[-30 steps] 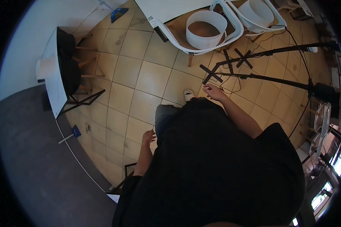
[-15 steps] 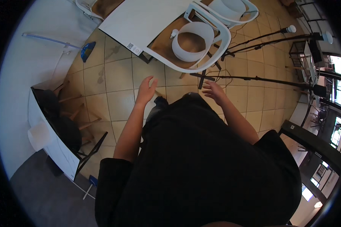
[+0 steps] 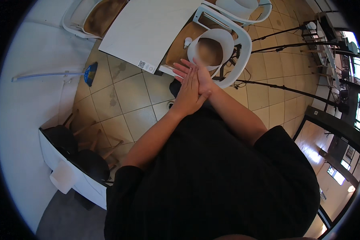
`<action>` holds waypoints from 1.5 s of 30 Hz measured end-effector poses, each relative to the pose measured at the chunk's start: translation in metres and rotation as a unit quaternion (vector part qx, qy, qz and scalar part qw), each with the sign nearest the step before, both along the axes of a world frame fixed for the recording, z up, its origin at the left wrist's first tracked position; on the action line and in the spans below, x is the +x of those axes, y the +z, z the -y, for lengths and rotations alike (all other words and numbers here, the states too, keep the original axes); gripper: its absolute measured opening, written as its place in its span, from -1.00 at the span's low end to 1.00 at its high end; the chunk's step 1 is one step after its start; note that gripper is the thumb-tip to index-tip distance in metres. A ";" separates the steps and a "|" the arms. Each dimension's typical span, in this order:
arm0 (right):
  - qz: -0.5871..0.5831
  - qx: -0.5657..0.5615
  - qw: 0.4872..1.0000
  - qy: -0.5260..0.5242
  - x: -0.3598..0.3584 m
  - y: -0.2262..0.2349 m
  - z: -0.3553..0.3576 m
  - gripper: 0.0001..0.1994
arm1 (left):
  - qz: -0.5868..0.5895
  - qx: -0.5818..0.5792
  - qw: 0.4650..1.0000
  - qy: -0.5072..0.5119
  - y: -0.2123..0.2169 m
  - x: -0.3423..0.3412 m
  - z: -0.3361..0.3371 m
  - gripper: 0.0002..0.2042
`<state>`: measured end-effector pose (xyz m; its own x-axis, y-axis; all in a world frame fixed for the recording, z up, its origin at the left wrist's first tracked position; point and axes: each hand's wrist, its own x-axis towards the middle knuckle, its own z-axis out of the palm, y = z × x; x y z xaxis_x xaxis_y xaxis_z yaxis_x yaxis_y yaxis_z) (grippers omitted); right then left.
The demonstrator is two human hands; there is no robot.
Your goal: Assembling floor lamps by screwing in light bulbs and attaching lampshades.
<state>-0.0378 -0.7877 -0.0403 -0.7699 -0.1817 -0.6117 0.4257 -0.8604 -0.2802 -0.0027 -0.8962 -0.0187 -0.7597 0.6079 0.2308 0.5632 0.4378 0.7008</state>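
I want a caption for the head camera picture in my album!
Left hand laid over right hand, near a white chair with a white cylinder and bulb on it.

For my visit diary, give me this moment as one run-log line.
left hand: laid on right hand | right hand: open, palm up | nearby: white cylinder, bulb-shaped object on chair

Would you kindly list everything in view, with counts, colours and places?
Table: one, white, top centre.
White-framed chairs: three, white, around that table.
Side table: one, white, lower left.
Dark chairs: two, black, beside it.
Cylinders: three, white, two on white-framed chairs, one on the side table.
Bulb-shaped object: one, white, on the nearest chair.
Broom-like tool: one, blue, left.
Slender stands: three visible, black, right.
Floor: one, beige tiles, middle.
Shirt: one, black, lower centre.
Left hand, right hand: two, bare, overlapping, centre.
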 end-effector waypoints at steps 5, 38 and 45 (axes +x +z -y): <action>0.049 0.016 0.988 0.142 -0.070 -0.106 0.023 -0.49 | 0.190 -0.273 0.943 0.006 -0.069 -0.066 0.062 -0.16; 0.029 0.696 0.665 0.270 -0.240 -0.349 -0.058 -0.71 | 0.531 -0.332 0.775 0.088 -0.171 0.075 0.327 -0.47; -0.054 0.710 0.685 0.155 -0.160 -0.225 -0.050 -0.51 | 0.440 -0.271 0.855 0.045 -0.215 0.097 0.332 -0.47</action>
<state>-0.1976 -0.7382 -0.2652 -0.8840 0.3722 -0.2827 0.4361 0.4390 -0.7856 0.0945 -1.2280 -0.2342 -0.5436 0.3738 -0.7515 -0.1321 0.8461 0.5164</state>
